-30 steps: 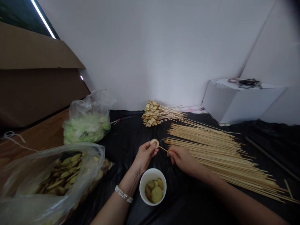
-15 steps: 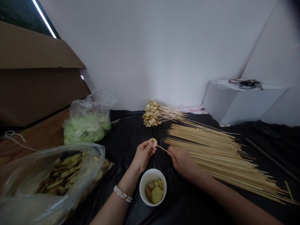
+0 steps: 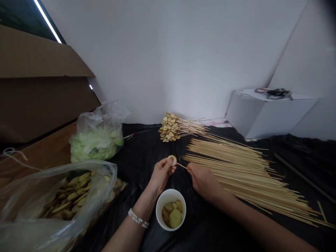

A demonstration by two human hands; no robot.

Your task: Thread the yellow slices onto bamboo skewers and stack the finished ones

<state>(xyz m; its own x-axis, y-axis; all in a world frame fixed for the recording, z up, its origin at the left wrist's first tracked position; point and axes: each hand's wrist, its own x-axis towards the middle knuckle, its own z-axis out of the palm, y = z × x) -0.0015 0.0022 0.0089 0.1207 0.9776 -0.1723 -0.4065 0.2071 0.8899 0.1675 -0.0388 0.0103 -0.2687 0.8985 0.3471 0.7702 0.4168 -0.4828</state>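
Note:
My left hand (image 3: 162, 174) pinches a pale round vegetable slice (image 3: 172, 160) between finger and thumb. My right hand (image 3: 203, 182) grips a thin bamboo skewer (image 3: 181, 165), whose tip points at the slice's edge, almost touching it. Below my hands stands a white bowl (image 3: 170, 210) holding several yellowish slices. A pearl-like bracelet (image 3: 138, 218) circles my left wrist. Loose bamboo skewers (image 3: 249, 175) lie in a wide pile just right of my right hand.
Black plastic sheeting (image 3: 141, 154) covers the work surface. Ahead lies a bundle of skewers loaded with slices (image 3: 169, 127). A clear bag of slices (image 3: 70, 196) and a bag of pale greens (image 3: 97, 145) sit left, near cardboard (image 3: 39, 87). A white box (image 3: 270, 113) stands back right.
The skewer tip has moved slightly left, closer to the slice. My left hand has turned a little, and the slice sits more upright between its fingers.

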